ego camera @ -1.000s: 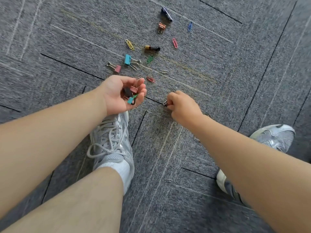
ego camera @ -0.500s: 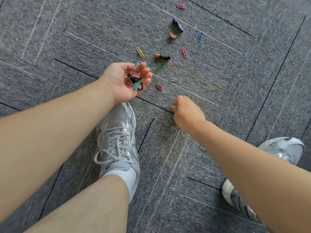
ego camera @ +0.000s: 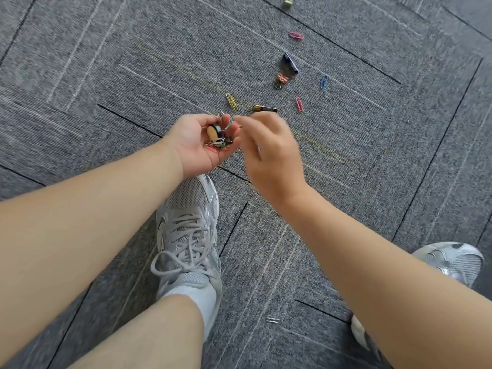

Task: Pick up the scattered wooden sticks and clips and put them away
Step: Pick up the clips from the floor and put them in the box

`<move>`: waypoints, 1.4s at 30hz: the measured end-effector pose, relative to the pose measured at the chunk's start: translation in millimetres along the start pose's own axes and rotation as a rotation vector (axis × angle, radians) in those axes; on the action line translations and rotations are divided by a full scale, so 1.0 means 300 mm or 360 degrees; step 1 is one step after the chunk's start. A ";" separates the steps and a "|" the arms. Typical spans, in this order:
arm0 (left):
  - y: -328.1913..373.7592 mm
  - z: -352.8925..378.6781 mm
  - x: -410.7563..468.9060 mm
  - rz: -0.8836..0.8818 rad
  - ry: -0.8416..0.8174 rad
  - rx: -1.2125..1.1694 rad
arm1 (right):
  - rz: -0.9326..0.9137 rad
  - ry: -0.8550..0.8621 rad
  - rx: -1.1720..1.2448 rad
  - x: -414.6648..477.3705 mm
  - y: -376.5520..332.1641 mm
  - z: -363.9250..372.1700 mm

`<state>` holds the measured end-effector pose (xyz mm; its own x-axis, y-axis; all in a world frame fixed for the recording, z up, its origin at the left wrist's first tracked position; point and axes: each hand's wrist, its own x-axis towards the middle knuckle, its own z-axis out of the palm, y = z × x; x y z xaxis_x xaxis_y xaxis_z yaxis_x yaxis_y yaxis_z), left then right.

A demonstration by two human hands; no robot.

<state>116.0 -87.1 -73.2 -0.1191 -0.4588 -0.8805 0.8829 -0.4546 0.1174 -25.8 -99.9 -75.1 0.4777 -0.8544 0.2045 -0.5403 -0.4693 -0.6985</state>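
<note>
My left hand [ego camera: 194, 147] is palm up and cupped around a small pile of clips [ego camera: 219, 137], with a round black and tan piece among them. My right hand [ego camera: 274, 155] is blurred, its fingertips reaching over my left fingers; a silver paper clip [ego camera: 258, 148] glints between its thumb and fingers. Loose on the grey carpet beyond lie a yellow paper clip [ego camera: 231, 101], a pink paper clip [ego camera: 299, 104], a blue paper clip [ego camera: 323, 81], an orange binder clip [ego camera: 281, 79] and another pink paper clip [ego camera: 296, 35]. I see no wooden sticks.
A battery [ego camera: 265, 109] and a dark oblong object [ego camera: 290, 63] lie among the clips. A pale green binder clip [ego camera: 287, 1] sits at the top edge. A silver paper clip [ego camera: 272, 320] lies near my feet. My grey shoes [ego camera: 190, 235] [ego camera: 450, 262] rest on the carpet.
My right hand has lifted off the carpet and swung up and left to my left palm. My left hand stayed cupped. The blue and pink binder clips are gone from the floor.
</note>
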 end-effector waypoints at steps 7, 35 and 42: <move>0.037 -0.051 -0.006 -0.0155 0.0054 -0.0132 | 0.1119 -0.0679 -0.0317 -0.006 0.146 0.014; 0.045 -0.050 0.006 0.0226 0.0156 -0.0014 | 0.1098 -0.0535 -0.0249 0.048 0.110 0.013; 0.062 -0.046 -0.003 0.0201 0.0090 0.0035 | 0.0096 -0.0349 0.0082 0.145 -0.111 0.104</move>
<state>138.8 -84.7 -76.6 0.0189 -0.4697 -0.8826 0.8790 -0.4128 0.2386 34.6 -114.4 -64.4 0.5876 -0.8091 0.0114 -0.5391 -0.4019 -0.7402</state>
